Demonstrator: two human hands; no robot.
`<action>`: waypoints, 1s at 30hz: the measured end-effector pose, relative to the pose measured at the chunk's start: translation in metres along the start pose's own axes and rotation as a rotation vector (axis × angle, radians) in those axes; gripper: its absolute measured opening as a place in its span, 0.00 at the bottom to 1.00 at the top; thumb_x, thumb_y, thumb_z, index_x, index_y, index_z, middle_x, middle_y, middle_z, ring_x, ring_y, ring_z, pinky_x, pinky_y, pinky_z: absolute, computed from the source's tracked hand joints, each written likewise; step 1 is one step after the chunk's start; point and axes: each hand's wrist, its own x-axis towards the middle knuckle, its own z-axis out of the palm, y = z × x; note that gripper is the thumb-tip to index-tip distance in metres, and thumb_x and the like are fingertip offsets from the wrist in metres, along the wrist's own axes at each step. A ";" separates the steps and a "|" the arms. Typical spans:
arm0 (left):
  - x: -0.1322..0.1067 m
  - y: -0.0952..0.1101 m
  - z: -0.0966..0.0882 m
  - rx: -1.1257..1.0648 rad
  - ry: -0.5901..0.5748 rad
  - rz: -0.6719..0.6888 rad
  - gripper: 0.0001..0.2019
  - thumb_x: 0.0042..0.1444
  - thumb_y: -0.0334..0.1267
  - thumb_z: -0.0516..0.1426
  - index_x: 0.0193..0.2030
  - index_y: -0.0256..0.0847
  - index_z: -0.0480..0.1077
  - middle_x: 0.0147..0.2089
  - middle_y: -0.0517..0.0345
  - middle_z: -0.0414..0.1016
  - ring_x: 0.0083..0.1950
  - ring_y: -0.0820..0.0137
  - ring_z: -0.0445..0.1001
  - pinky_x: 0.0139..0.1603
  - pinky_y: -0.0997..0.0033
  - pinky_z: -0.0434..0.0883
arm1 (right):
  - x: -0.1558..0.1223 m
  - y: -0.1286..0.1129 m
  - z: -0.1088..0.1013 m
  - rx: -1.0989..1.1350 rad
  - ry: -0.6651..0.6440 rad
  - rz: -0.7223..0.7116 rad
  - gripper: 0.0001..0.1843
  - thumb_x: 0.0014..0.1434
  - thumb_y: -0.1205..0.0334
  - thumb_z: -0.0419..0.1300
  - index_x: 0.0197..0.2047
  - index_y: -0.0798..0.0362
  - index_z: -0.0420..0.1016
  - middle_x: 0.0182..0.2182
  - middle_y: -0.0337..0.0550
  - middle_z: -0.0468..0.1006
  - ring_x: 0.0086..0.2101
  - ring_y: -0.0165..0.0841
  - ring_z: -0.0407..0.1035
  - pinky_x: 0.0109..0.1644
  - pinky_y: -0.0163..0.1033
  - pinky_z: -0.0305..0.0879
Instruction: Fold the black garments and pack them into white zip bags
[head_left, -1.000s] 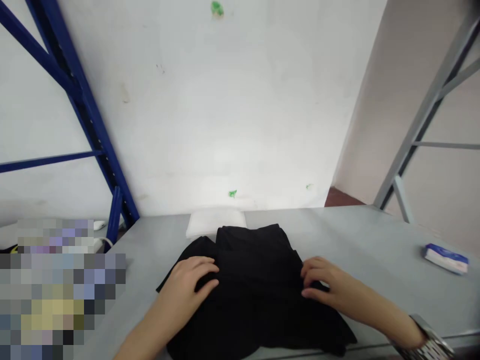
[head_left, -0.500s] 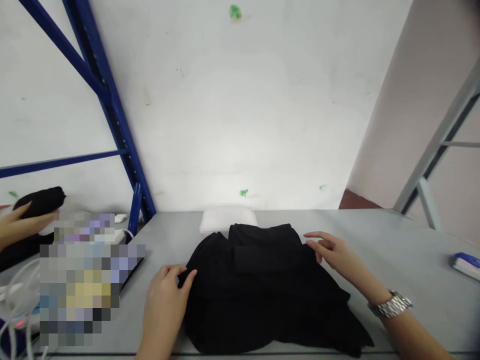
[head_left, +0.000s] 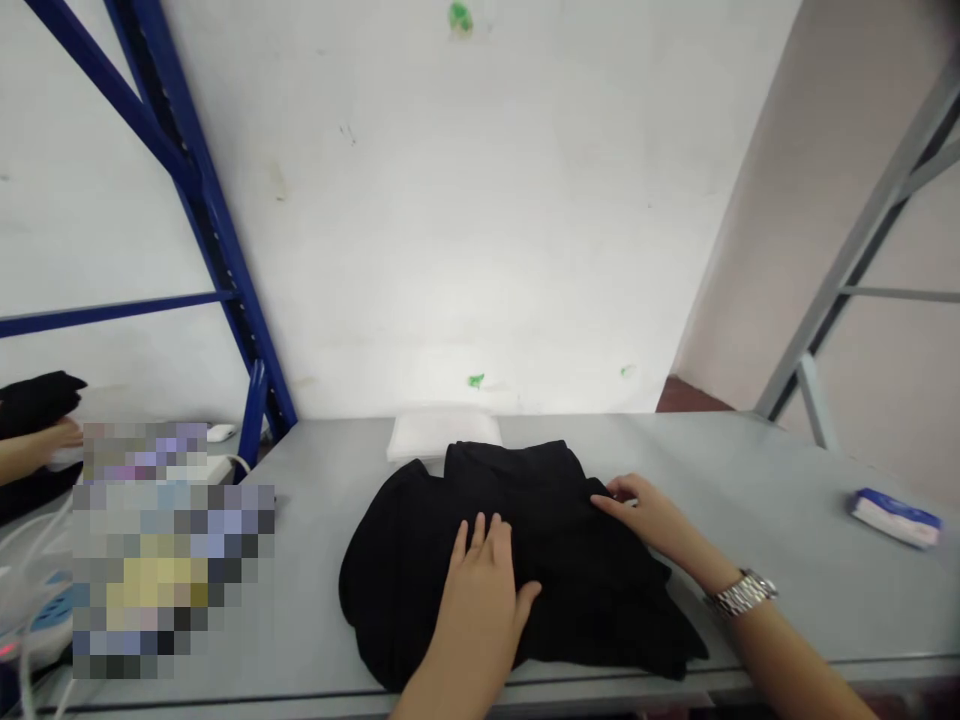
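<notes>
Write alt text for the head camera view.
A person's left hand presses flat on a rumpled black garment on a grey table, and the right hand, wearing a metal wristwatch, rests on its right edge. A white cushion lies behind the garment, and a tissue packet lies to the right.

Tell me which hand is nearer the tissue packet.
Right. The right hand rests at the edge of the black garment, to the left of the tissue packet. The left hand lies flat on the garment, farther left of the packet.
</notes>
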 end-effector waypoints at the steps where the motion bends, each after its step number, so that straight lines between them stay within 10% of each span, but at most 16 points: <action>1: -0.001 0.000 0.000 -0.005 0.006 -0.005 0.30 0.55 0.38 0.58 0.62 0.25 0.58 0.62 0.34 0.64 0.65 0.48 0.59 0.65 0.45 0.57 | -0.001 -0.002 -0.002 0.018 0.017 -0.005 0.17 0.53 0.47 0.58 0.33 0.54 0.72 0.34 0.48 0.75 0.35 0.40 0.71 0.40 0.44 0.68; 7: -0.024 -0.025 -0.028 0.030 0.404 -0.184 0.20 0.63 0.47 0.45 0.49 0.37 0.71 0.48 0.45 0.76 0.50 0.55 0.73 0.49 0.52 0.70 | -0.035 -0.056 -0.020 -0.043 0.267 -0.104 0.15 0.59 0.50 0.52 0.42 0.51 0.70 0.40 0.47 0.73 0.42 0.40 0.68 0.48 0.46 0.63; 12: -0.033 -0.043 -0.030 0.233 0.322 -0.337 0.18 0.56 0.51 0.53 0.36 0.36 0.73 0.33 0.46 0.73 0.38 0.55 0.73 0.38 0.58 0.69 | -0.070 -0.097 -0.016 0.080 0.142 -0.003 0.13 0.59 0.49 0.52 0.36 0.47 0.72 0.35 0.40 0.77 0.38 0.37 0.70 0.38 0.39 0.64; 18: -0.018 -0.031 -0.032 -0.224 0.345 -0.362 0.07 0.54 0.40 0.53 0.37 0.41 0.67 0.39 0.52 0.73 0.42 0.59 0.73 0.40 0.64 0.69 | -0.087 -0.077 -0.016 0.187 0.271 0.226 0.19 0.55 0.43 0.54 0.36 0.48 0.74 0.32 0.43 0.79 0.38 0.39 0.73 0.32 0.36 0.65; 24: -0.019 -0.039 -0.052 -0.452 0.591 -0.686 0.10 0.53 0.38 0.53 0.43 0.46 0.60 0.43 0.53 0.77 0.37 0.59 0.77 0.34 0.62 0.72 | -0.096 -0.058 -0.017 0.221 0.264 0.319 0.20 0.52 0.40 0.55 0.36 0.48 0.74 0.32 0.43 0.81 0.40 0.41 0.74 0.29 0.34 0.65; 27: -0.016 -0.032 -0.037 -0.316 0.598 -0.392 0.19 0.54 0.30 0.48 0.53 0.45 0.59 0.60 0.49 0.68 0.55 0.56 0.72 0.50 0.53 0.70 | -0.096 -0.068 -0.008 0.228 0.247 0.284 0.20 0.53 0.41 0.54 0.34 0.48 0.74 0.32 0.43 0.80 0.38 0.39 0.74 0.36 0.36 0.67; 30: -0.012 -0.016 -0.016 -0.149 0.319 0.088 0.22 0.53 0.27 0.48 0.55 0.42 0.64 0.61 0.51 0.68 0.64 0.57 0.61 0.63 0.43 0.56 | -0.096 -0.081 0.003 0.226 0.215 0.217 0.19 0.54 0.42 0.53 0.33 0.48 0.74 0.31 0.42 0.79 0.35 0.38 0.74 0.41 0.38 0.67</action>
